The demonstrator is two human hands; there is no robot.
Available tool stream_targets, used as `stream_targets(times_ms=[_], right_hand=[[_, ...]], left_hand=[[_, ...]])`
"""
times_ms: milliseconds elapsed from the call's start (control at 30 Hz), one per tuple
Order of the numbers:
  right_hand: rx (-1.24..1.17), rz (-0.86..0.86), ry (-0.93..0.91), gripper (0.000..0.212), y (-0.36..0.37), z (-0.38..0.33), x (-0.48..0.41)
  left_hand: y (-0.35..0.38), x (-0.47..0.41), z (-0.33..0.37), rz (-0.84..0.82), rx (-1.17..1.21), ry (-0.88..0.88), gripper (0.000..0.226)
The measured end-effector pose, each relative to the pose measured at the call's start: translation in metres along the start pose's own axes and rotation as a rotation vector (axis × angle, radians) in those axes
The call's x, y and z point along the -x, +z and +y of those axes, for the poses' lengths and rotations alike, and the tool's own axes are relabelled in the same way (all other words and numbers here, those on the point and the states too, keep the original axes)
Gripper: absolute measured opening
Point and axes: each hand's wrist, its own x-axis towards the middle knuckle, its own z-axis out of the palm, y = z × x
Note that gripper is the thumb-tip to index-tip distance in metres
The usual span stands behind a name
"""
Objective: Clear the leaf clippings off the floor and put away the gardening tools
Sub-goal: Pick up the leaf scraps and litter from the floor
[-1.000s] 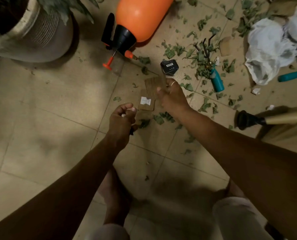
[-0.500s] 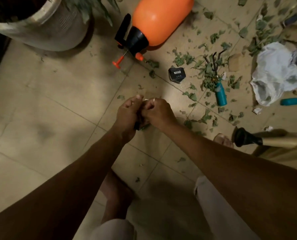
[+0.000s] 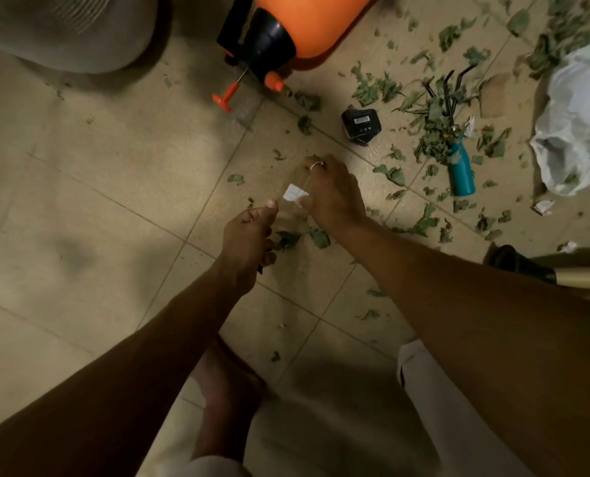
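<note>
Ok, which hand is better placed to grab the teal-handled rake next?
Right. The teal-handled rake lies among clippings to the right of the right hand; the left hand sits farther off. Both hold a clear packet, so it needs freeing first.

Home floor, beige tiles (image 3: 90, 187), planter (image 3: 70, 32), orange sprayer (image 3: 307, 22), leaf clippings (image 3: 431, 129)

Sprayer (image 3: 314, 25) lies on the floor (image 3: 97, 201) right of the pot (image 3: 70, 32); farther right a small box (image 3: 360, 122), then the rake (image 3: 461, 173) under clippings (image 3: 431, 139), then the bag (image 3: 582, 132)
</note>
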Motion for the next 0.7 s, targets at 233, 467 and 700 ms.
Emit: stream_targets(times_ms=[233, 467, 700], right_hand=[[-0.850, -0.134, 0.326, 0.022, -0.031, 0.014, 0.022], [-1.159, -0.260, 0.328, 0.021, -0.063, 0.021, 0.035], [-0.958, -0.189, 0.175, 0.008, -0.082, 0.019, 0.031]], left_hand=[[0.008, 0.003, 0.025, 0.110, -0.048, 0.032, 0.038], [0.028, 0.008, 0.058, -0.129, -0.020, -0.024, 0.085], [0.044, 0.009, 0.064, -0.534, -0.003, -0.064, 0.033]])
